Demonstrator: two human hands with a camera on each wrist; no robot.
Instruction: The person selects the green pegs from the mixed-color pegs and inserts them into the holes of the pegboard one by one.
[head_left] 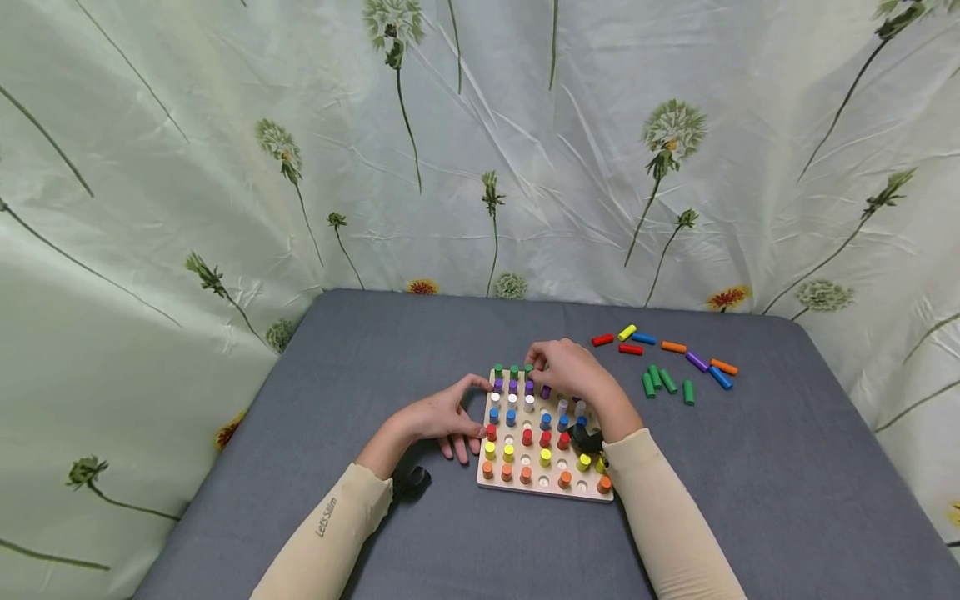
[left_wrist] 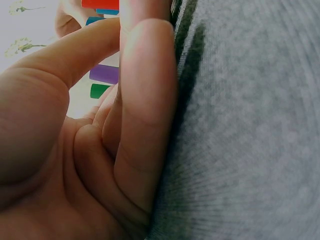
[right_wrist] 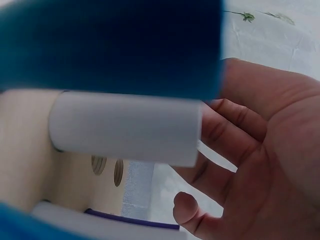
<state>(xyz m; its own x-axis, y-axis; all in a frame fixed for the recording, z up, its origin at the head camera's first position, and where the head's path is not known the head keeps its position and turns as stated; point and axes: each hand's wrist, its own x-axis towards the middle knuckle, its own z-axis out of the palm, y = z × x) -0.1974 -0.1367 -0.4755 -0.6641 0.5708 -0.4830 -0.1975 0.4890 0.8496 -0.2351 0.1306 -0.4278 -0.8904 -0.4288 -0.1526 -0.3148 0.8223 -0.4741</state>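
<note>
A wooden pegboard [head_left: 592, 493] lies on the grey table, filled with rows of upright coloured pegs. My left hand [head_left: 442, 414] rests on the table at the board's left edge, its fingers relaxed and its thumb touching the board. The left wrist view shows those fingers [left_wrist: 145, 100] flat on the cloth, beside a purple peg [left_wrist: 104, 74] and a green peg [left_wrist: 100, 90]. My right hand [head_left: 566, 371] hovers over the back rows, fingers curled down by the green pegs [head_left: 528, 367]. What it pinches is hidden. A white peg [right_wrist: 125, 127] and my right palm [right_wrist: 265, 150] fill the right wrist view.
Several loose pegs lie on the table to the right of the board, among them green ones [head_left: 667, 382], a red one [head_left: 602, 339] and a purple one [head_left: 697, 361]. A floral cloth backdrop [head_left: 225, 167] surrounds the table on all sides.
</note>
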